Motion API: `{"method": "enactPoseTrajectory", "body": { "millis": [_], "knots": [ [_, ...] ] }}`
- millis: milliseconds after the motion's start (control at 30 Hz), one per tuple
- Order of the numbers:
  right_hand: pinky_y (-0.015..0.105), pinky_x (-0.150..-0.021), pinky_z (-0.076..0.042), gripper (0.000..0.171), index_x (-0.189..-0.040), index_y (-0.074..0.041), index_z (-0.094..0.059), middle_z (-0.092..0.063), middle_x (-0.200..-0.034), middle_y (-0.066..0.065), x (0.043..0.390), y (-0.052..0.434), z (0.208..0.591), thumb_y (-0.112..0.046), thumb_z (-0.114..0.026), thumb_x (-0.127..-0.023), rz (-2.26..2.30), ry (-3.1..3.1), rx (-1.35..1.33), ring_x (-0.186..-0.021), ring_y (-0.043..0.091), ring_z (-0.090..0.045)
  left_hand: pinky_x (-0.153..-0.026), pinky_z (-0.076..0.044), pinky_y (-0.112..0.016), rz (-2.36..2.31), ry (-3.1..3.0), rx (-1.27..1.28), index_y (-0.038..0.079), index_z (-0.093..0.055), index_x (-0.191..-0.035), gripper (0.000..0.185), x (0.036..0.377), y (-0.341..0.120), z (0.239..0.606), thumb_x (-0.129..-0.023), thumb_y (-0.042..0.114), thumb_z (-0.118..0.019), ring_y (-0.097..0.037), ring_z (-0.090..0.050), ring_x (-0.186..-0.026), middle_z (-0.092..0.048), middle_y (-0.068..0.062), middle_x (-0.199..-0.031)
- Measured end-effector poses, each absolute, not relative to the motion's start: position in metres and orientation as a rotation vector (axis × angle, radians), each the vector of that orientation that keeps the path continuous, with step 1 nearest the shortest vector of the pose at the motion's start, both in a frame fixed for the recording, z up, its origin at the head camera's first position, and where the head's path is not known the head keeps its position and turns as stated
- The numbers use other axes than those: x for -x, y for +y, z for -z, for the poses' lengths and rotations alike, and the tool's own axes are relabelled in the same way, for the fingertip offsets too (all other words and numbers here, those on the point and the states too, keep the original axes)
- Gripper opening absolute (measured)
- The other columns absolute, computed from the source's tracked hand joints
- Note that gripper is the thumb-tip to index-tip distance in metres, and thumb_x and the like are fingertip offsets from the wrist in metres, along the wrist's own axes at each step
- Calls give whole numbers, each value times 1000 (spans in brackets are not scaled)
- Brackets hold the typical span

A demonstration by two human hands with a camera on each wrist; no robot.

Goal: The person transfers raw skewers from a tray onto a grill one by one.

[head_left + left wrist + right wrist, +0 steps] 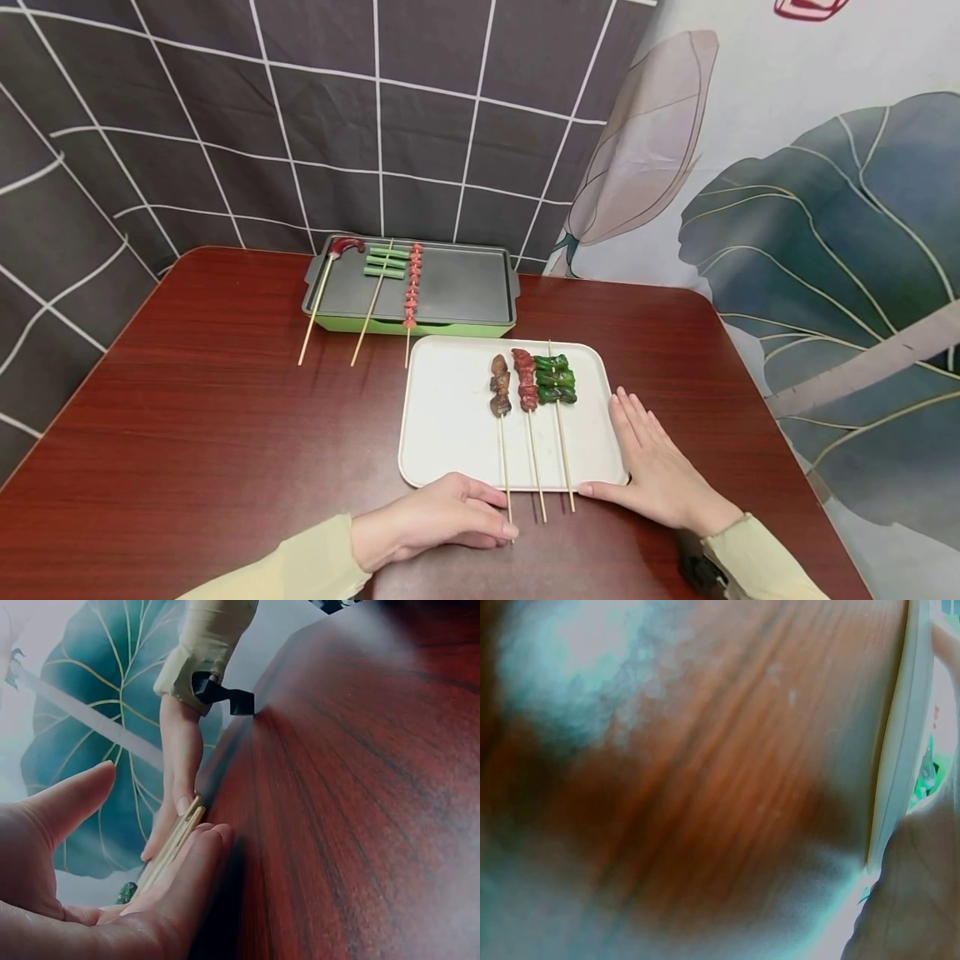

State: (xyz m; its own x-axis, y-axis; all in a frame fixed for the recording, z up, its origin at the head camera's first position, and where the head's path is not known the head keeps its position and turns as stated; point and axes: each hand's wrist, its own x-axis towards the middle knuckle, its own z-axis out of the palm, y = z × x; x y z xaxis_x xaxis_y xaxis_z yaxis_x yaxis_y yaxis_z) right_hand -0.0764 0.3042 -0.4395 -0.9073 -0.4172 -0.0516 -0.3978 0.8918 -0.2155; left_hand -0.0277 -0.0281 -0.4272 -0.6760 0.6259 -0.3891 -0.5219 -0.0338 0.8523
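A white tray lies on the table with three skewers on it: one of brown chunks, one of dark red meat and one of green peppers. Their sticks reach over its near edge. At the stick end of the brown skewer is my left hand, and in the left wrist view its thumb stands apart from the fingers. My right hand rests along the tray's right side with straight fingers, its thumb at the near right corner.
Behind the tray stands a green-sided grill with a dark plate. On it lie a curled dark red skewer, a green stalk skewer and a pinkish-red skewer, sticks overhanging the front. A dark checked cloth hangs behind.
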Motion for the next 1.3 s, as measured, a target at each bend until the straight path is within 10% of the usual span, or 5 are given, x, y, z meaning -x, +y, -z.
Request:
{"method": "enactPoseTrajectory", "body": {
  "millis": [1300],
  "knots": [
    [58, -122, -19, 127, -159, 6, -15, -13, -165, 24, 76, 304, 438, -81, -62, -80, 305, 2956, 625, -152, 39, -12, -67, -63, -28, -1906, 1463, -83, -13, -64, -111, 20, 37, -34, 426, -91, -8, -67, -14, -68, -65, -70, -10, -78]
  ]
}}
